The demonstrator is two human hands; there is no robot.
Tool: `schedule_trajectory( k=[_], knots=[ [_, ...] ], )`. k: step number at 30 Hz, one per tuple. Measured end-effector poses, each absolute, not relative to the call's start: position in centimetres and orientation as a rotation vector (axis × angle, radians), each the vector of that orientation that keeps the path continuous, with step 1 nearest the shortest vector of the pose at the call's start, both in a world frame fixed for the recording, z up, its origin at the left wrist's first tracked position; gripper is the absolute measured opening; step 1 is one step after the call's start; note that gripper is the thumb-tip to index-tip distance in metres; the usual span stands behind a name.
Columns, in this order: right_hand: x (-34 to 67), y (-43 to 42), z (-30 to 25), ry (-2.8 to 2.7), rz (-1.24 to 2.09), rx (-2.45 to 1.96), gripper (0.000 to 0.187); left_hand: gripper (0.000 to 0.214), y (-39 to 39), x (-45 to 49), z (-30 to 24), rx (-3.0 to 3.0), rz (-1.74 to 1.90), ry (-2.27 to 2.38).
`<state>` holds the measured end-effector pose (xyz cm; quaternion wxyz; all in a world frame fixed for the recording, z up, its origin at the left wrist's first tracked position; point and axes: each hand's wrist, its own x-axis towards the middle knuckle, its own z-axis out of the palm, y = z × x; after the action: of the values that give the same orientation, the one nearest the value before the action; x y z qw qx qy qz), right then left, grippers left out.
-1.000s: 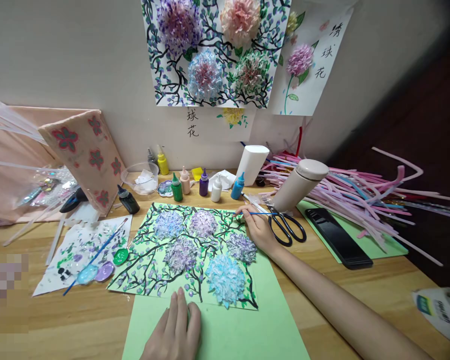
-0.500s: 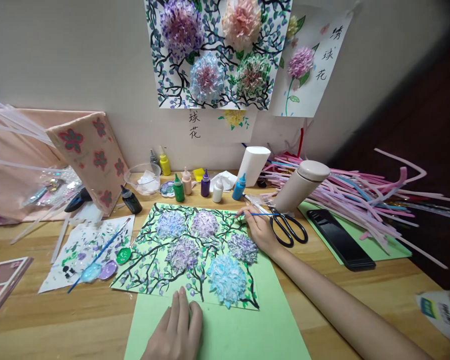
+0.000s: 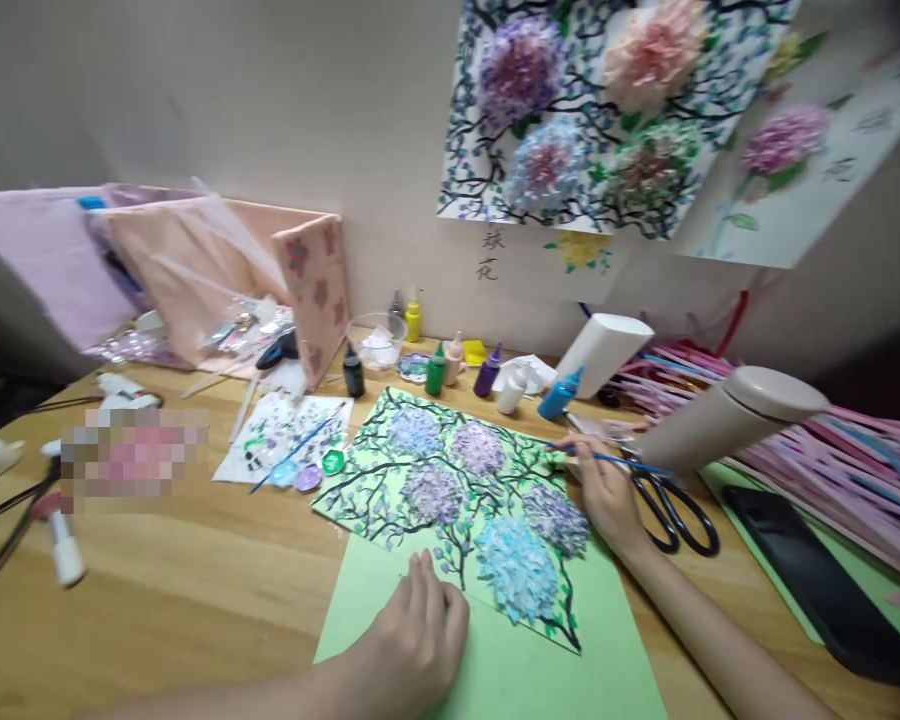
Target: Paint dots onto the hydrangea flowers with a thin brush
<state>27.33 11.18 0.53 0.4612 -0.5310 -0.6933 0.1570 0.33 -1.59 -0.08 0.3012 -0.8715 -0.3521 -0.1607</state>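
My right hand (image 3: 609, 492) pinches a thin blue paintbrush (image 3: 637, 463) at the upper right edge of the painted picture (image 3: 360, 500). Black branches, small green and purple leaves and several raised ruffled flowers cover that picture; the light blue flower (image 3: 517, 567) sits lowest. My left hand (image 3: 424, 620) rests with its fingers stretched out at the picture's lower edge, holding nothing. Beneath both lies a larger green sheet (image 3: 390, 590). To the left, a second paintbrush (image 3: 300, 445) lies across a paint-smeared paper (image 3: 244, 450), beside dabs of blue, purple and green paint.
Several paint bottles (image 3: 435, 370) stand behind the picture. On the right are black-handled scissors (image 3: 675, 515), a beige tumbler (image 3: 727, 415), a black phone (image 3: 817, 575) and pink pipe cleaners (image 3: 870, 460). A pink flowered box (image 3: 315, 290) and a glue gun (image 3: 124, 392) are at left.
The view has swung to the left, so things appear shifted rightward and more of the table's left side shows. My right hand still holds the brush near the picture's upper right edge.
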Motion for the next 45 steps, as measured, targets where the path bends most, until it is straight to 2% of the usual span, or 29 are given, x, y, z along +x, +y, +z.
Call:
schedule_trajectory(
  k=[4, 10, 13, 16, 24, 29, 33, 39, 45],
  knots=[
    [25.1, 10.1, 4.0, -1.730, 0.307, -1.176, 0.028, 0.025, -2.0, 0.1, 0.6, -2.343, -0.294, -0.903],
    [13.0, 9.0, 9.6, -2.297, 0.681, -0.845, 0.022, 0.017, -2.2, -0.2, 1.4, -2.368, -0.303, -0.896],
    [7.2, 9.7, 9.4, -2.463, 0.771, -0.707, 0.021, 0.011, -2.1, -0.3, 1.8, -2.411, -0.299, -0.905],
    [4.1, 10.7, 8.4, -2.538, 0.772, -0.658, 0.020, 0.013, -2.1, -0.4, 1.9, -2.377, -0.276, -0.870],
    [3.0, 11.2, 7.6, -2.544, 0.756, -0.647, 0.019, 0.021, -2.1, -0.2, 1.0, -2.350, -0.258, -0.888],
    [5.1, 11.5, 9.2, -2.418, 0.810, -0.677, 0.021, 0.023, -2.0, -0.1, 0.7, -2.364, -0.266, -0.930],
    [12.7, 12.6, 9.7, -2.117, 0.719, -0.889, 0.024, 0.023, -1.9, -0.1, 0.2, -2.361, -0.319, -0.951],
    [25.8, 12.7, 4.9, -1.686, 0.429, -1.225, 0.024, 0.020, -1.3, -0.3, -1.1, -2.276, -0.555, -0.963],
    [27.2, 12.4, 1.3, -1.753, 0.418, -1.306, 0.023, 0.021, -1.3, -0.6, -1.4, -2.323, -0.556, -0.958]
  ],
)
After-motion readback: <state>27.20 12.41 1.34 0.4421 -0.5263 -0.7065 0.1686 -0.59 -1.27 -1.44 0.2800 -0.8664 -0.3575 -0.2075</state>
